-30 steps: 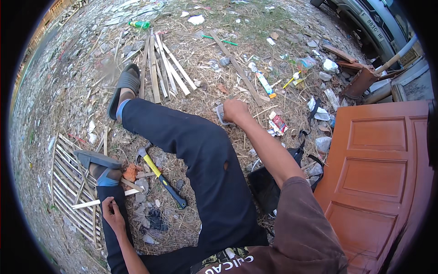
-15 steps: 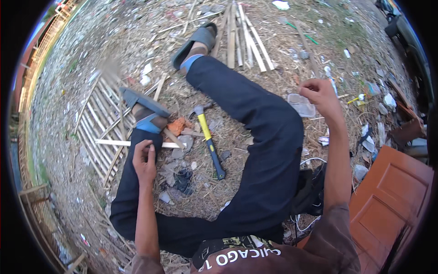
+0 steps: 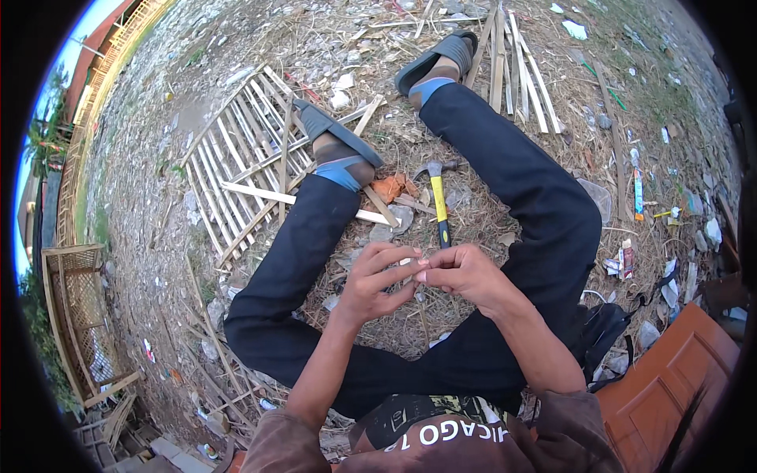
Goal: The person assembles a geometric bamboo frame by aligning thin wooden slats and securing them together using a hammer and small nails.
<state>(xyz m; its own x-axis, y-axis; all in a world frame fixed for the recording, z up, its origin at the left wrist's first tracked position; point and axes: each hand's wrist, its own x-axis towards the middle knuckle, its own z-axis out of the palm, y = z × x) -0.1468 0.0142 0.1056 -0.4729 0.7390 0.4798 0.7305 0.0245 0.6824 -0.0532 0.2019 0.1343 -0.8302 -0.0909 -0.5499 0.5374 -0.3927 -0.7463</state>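
Fingertips meeting, my left hand [image 3: 377,277] and my right hand [image 3: 471,277] are together between my bent legs. Both are closed in a pinch around something too small to make out. Just beyond them lies a claw hammer [image 3: 438,197] with a yellow and black handle, its head pointing away. A slatted panel of thin wooden strips [image 3: 235,163] lies on the ground at the left, partly under my left sandal [image 3: 335,132]. One pale wooden strip [image 3: 260,193] crosses the panel and passes behind my left lower leg.
Loose wooden strips [image 3: 530,75] lie beside my right sandal [image 3: 438,61]. Broken orange brick [image 3: 388,188] and stones sit near the hammer. A brown panelled door [image 3: 670,386] lies at the lower right, and a woven lattice frame [image 3: 83,315] stands at the far left.
My hands were apart, the left over my left shin and the right raised at the right; now they meet in the middle. The view has turned left, shifting the scene rightward.
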